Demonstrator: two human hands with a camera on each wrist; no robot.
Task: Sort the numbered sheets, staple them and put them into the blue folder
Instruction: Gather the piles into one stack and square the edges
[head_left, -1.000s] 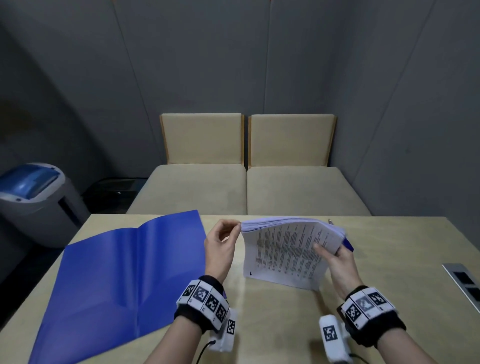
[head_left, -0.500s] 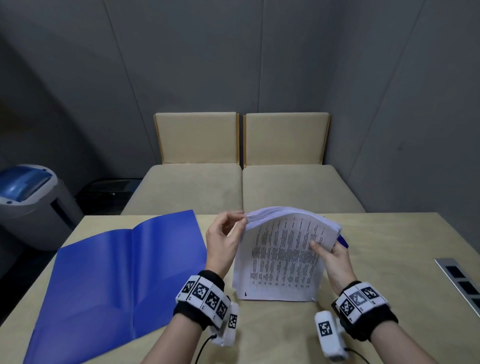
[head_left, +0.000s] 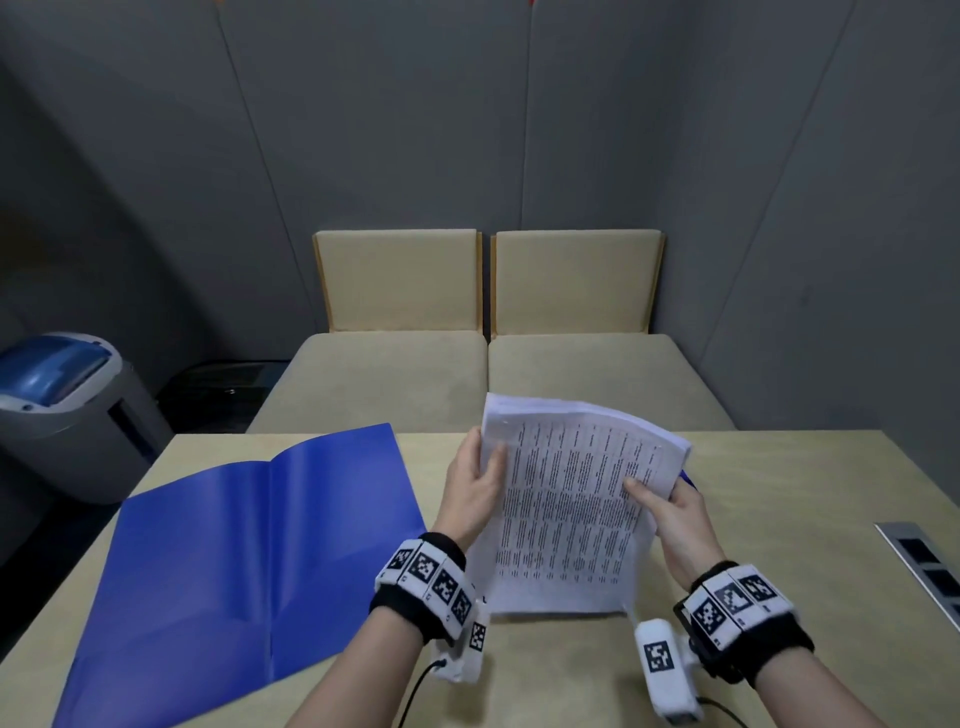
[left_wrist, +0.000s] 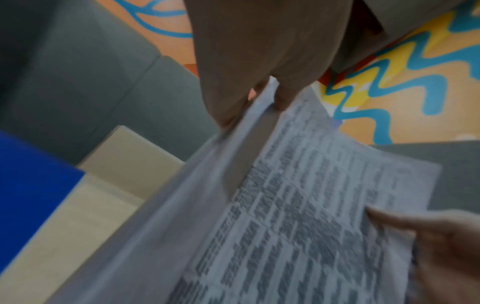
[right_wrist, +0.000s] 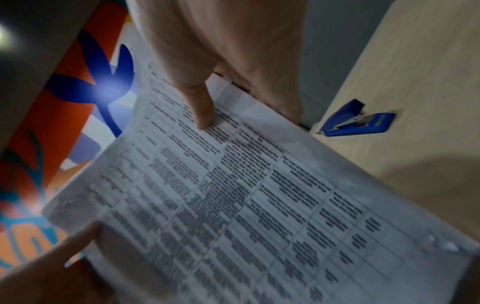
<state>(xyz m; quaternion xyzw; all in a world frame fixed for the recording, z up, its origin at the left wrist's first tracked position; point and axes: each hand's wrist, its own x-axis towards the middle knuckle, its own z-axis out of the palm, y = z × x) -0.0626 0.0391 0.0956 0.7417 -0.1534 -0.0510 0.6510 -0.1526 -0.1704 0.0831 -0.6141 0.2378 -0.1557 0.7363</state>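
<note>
I hold a stack of printed sheets (head_left: 566, 509) upright above the table (head_left: 779, 519), its bottom edge near the tabletop. My left hand (head_left: 475, 486) grips the stack's left edge, thumb in front and fingers behind; in the left wrist view the sheets (left_wrist: 285, 236) are pinched at their edge. My right hand (head_left: 670, 512) grips the right edge with the thumb on the printed sheets (right_wrist: 233, 205). The blue folder (head_left: 249, 561) lies spread wide on the table's left half. A blue stapler (right_wrist: 355, 121) lies on the table beyond the right hand, mostly hidden behind the sheets in the head view.
Two beige seats (head_left: 488, 374) stand past the table's far edge. A grey bin with a blue lid (head_left: 57, 410) is on the floor at the left. A metal socket panel (head_left: 930, 566) is set into the table at the right edge.
The stack has swung from lying nearly flat to standing upright and facing me. My left hand moved from pinching its corner to gripping its left edge; the right hand kept its hold.
</note>
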